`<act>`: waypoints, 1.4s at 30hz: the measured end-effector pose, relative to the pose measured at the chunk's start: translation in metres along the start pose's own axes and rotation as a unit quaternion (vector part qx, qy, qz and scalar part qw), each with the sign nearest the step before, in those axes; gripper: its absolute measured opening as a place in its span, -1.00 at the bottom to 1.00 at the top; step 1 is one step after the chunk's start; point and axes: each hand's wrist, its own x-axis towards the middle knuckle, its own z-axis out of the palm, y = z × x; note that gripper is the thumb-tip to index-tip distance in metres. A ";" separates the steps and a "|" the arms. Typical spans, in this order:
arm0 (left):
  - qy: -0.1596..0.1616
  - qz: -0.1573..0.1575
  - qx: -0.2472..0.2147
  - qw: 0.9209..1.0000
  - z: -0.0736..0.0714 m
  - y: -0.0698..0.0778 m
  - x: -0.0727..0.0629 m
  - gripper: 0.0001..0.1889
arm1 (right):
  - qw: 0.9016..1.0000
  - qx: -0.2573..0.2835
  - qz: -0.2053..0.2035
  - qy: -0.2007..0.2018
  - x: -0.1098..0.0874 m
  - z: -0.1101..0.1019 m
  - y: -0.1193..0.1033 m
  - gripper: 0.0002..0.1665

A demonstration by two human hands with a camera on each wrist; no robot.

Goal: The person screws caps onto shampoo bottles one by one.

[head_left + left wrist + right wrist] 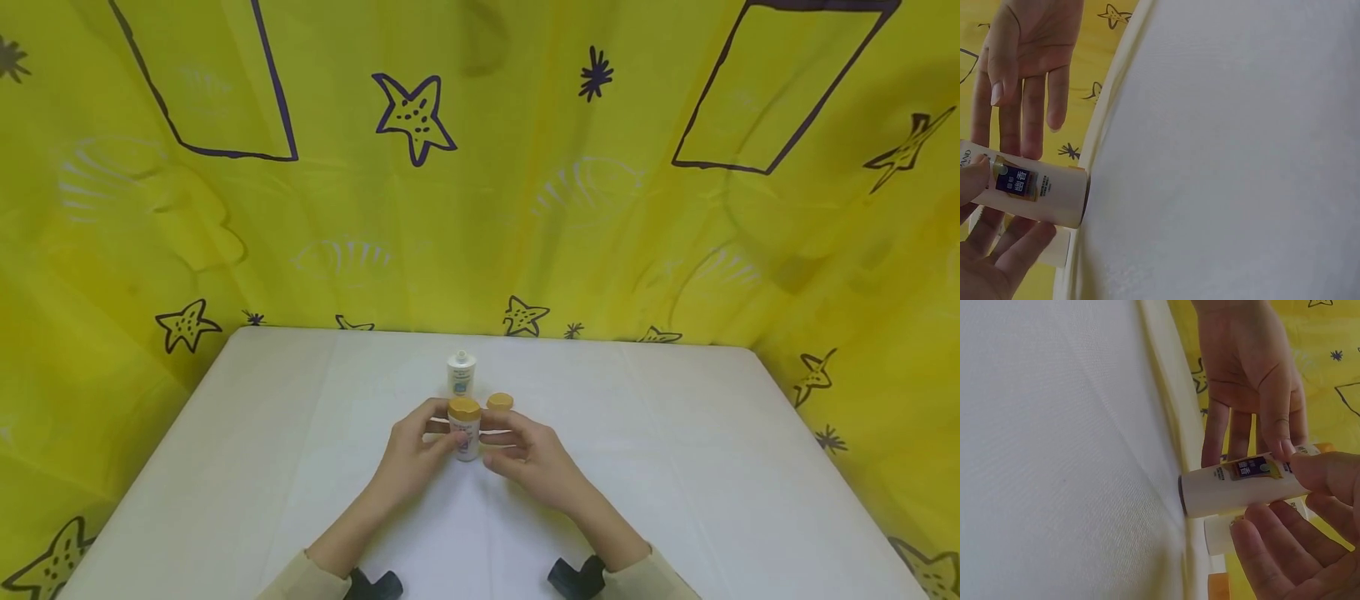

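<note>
Near the middle of the table stands a white bottle with an orange cap (465,408), upright, its label dark blue in the wrist views. My left hand (415,446) pinches it, thumb on the front and fingers behind. From the other side, my right hand (534,461) reaches to the bottle with fairly straight fingers at its side, the thumb apart from it. Just behind is a second white bottle (461,372), uncapped, showing a narrow nozzle. A separate orange cap (500,402) sits beyond the right fingertips; it also appears in the right wrist view.
A white cloth (637,433) covers the table. Behind and beside it hangs a yellow curtain (495,225) printed with starfish and fish. Black wrist straps (577,577) show by both sleeves at the near edge.
</note>
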 end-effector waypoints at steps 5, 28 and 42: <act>-0.035 0.003 0.006 0.999 -0.002 -0.003 0.002 -0.58 | 1.000 -0.017 -0.003 -0.004 0.002 -0.006 0.004 -0.38; -0.019 -0.042 0.013 0.999 -0.034 0.001 0.057 -0.47 | 0.950 -0.266 0.149 0.071 0.048 -0.046 0.017 -0.44; -0.051 -0.071 -0.013 0.996 -0.026 -0.015 0.075 -0.36 | 0.935 -0.305 0.172 0.057 0.064 -0.032 0.022 -0.49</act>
